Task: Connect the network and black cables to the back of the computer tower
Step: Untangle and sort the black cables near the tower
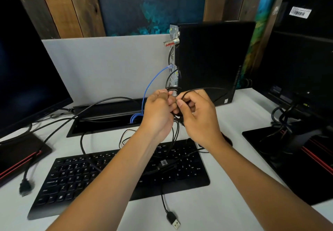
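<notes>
A black computer tower (pixel 212 59) stands upright at the back of the white desk, its metal rear panel (pixel 172 54) facing left. A blue network cable (pixel 149 84) runs from the desk's cable slot up to a port on that panel. My left hand (pixel 158 110) and my right hand (pixel 196 115) are together in front of the tower's base, both pinching a bundle of thin black cables (pixel 175 93). Black strands hang from my hands over the keyboard. A loose black USB plug (pixel 173 220) lies on the desk near the front.
A black keyboard (pixel 75 176) lies under my forearms. Monitors stand at the left (pixel 27 68) and right (pixel 302 68). A black cable tray (pixel 106 117) is recessed behind the keyboard. Another loose black connector (pixel 25 187) rests at the left. A grey divider (pixel 108 65) backs the desk.
</notes>
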`<control>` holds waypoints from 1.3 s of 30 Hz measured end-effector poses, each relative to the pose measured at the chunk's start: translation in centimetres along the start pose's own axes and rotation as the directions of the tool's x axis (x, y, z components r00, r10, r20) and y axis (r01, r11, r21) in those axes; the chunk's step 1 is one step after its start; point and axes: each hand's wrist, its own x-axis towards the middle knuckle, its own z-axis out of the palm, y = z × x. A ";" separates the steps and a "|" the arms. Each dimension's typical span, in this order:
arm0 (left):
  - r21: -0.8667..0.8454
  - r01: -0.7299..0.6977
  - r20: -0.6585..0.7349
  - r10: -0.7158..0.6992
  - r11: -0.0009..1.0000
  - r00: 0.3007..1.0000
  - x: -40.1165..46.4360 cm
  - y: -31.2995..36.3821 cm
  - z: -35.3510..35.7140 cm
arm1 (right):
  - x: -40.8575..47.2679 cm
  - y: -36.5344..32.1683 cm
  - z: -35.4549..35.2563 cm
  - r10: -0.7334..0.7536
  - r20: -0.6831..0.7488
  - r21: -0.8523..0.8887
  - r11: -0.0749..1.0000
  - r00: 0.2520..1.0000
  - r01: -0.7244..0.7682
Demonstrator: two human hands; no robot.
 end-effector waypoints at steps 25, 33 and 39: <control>-0.205 -0.094 -0.264 0.037 0.974 0.964 3.3 2.9 -0.8 | -1.7 2.5 0.6 -0.053 0.490 -0.194 0.966 0.870 0.168; 0.003 -0.105 -0.216 0.103 0.994 0.971 2.6 1.6 -0.7 | -0.3 2.9 -0.9 0.241 0.508 -0.070 0.969 0.827 -0.239; 0.075 -0.170 -0.213 0.183 0.983 0.960 2.7 0.7 0.3 | -0.1 -0.9 -1.3 -0.202 0.148 -0.190 0.955 0.968 0.229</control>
